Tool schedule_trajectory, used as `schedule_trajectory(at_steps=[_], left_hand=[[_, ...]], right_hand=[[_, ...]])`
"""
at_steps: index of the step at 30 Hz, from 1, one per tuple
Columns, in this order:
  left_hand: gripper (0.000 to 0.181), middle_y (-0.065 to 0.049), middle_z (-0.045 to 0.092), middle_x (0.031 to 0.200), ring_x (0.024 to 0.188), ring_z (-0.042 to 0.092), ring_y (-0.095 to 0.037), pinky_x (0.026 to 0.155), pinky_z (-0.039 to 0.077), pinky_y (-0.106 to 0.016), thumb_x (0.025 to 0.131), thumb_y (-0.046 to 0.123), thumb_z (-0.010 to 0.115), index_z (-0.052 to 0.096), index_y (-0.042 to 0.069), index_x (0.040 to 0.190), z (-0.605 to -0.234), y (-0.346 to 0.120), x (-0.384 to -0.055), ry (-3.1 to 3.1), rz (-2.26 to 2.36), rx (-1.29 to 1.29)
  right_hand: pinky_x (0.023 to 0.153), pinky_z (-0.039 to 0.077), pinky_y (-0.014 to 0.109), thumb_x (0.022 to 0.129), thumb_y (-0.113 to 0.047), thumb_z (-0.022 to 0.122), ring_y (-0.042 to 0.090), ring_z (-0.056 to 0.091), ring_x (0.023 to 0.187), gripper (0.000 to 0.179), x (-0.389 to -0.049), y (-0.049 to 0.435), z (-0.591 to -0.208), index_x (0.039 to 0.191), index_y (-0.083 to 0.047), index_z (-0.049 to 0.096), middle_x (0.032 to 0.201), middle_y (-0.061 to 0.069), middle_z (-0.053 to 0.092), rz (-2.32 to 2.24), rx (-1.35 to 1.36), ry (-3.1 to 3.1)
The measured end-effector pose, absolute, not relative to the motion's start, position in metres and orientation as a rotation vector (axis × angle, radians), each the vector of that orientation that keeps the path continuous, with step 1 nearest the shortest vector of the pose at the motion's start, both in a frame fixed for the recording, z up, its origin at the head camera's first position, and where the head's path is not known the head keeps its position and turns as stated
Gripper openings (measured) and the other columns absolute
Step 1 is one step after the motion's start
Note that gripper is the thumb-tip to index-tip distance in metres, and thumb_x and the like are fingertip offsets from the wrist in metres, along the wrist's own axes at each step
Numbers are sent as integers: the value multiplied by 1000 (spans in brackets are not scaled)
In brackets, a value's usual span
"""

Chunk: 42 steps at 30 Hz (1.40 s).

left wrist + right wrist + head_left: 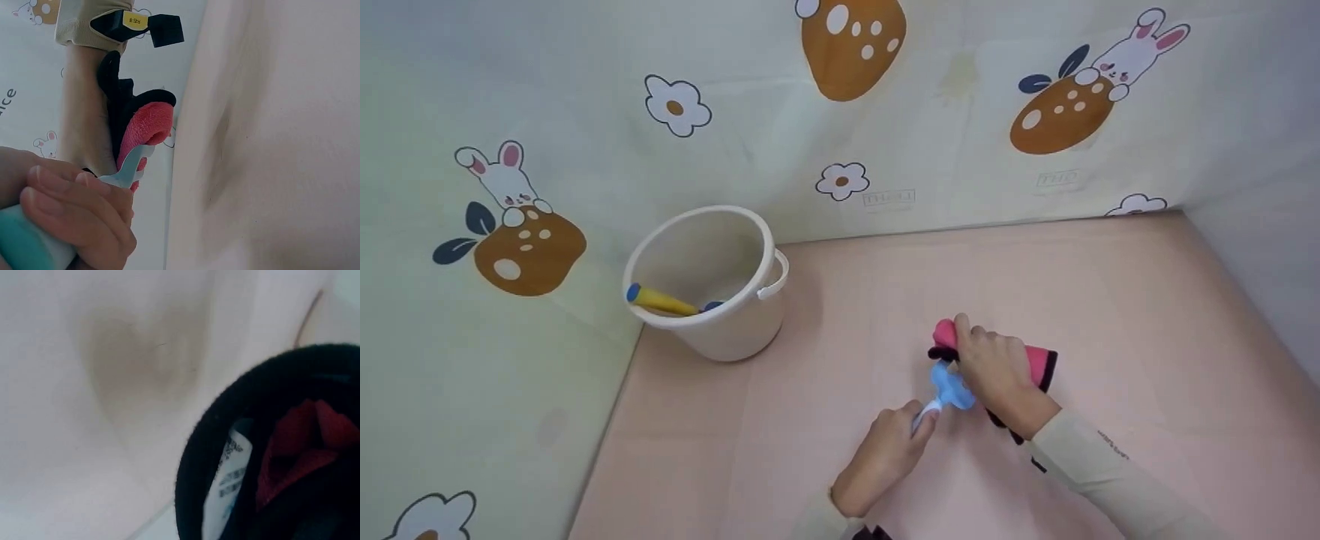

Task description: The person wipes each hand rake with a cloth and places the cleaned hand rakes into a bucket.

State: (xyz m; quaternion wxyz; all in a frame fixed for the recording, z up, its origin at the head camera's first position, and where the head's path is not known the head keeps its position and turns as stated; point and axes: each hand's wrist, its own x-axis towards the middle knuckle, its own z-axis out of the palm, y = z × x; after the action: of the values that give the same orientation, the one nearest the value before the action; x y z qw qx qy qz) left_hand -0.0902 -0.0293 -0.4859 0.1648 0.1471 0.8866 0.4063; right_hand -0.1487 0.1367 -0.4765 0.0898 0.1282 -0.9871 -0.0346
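My left hand grips the white handle of a small tool with a light blue, lobed head. In the left wrist view its thick teal-and-white handle shows under the curled fingers. My right hand holds a pink cloth with black edging, bunched right at the tool's head. The left wrist view shows the pink fabric overlapping the curved blue end. Black edging and a white printed label fill the right wrist view's lower right; the right hand is hidden there.
A cream bucket with a side handle stands at the back left, with a yellow, blue-tipped stick leaning inside it. The pink surface meets patterned walls at the back and left.
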Motion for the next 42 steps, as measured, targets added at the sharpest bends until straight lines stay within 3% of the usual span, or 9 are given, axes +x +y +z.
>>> schedule_trajectory(at_steps=[6, 14, 22, 32, 42], left_hand=[[33, 6, 32, 56, 45, 32, -6, 42, 26, -18, 100, 35, 40, 52, 8, 84, -483, -29, -93, 2464, 1108, 365], [34, 4, 36, 57, 46, 36, -8, 41, 29, -19, 100, 36, 40, 51, 9, 83, -479, -32, -97, 2417, 1073, 299], [35, 4, 41, 56, 41, 41, -9, 38, 32, -18, 100, 36, 39, 54, 6, 90, -477, -43, -102, 2419, 1121, 219], [31, 6, 39, 56, 39, 39, -5, 36, 31, -14, 100, 33, 39, 49, 7, 86, -473, -45, -105, 2464, 1325, 260], [31, 6, 38, 57, 40, 39, -3, 37, 31, -14, 99, 34, 43, 47, 6, 85, -470, -41, -102, 2486, 1486, 307]], right_hand=[[42, 43, 28, 76, -32, 76, 16, 42, 43, 52, -150, 138, -482, 102, -4, 41, 57, 8, 47, -159, 426, -2872], [47, 49, 29, 70, -29, 81, 18, 45, 47, 59, -150, 139, -476, 105, -4, 41, 65, 10, 52, -200, 458, -2848], [40, 43, 31, 77, -12, 75, 20, 46, 43, 40, -151, 154, -448, 103, -1, 46, 60, 12, 53, 230, 357, -2554], [57, 53, 45, 77, -7, 73, 29, 63, 61, 40, -138, 162, -429, 110, -3, 50, 76, 18, 65, 932, 290, -2564], [69, 55, 39, 80, -8, 72, 19, 61, 73, 40, -128, 152, -437, 115, -8, 52, 88, 11, 65, 1127, 460, -2677]])
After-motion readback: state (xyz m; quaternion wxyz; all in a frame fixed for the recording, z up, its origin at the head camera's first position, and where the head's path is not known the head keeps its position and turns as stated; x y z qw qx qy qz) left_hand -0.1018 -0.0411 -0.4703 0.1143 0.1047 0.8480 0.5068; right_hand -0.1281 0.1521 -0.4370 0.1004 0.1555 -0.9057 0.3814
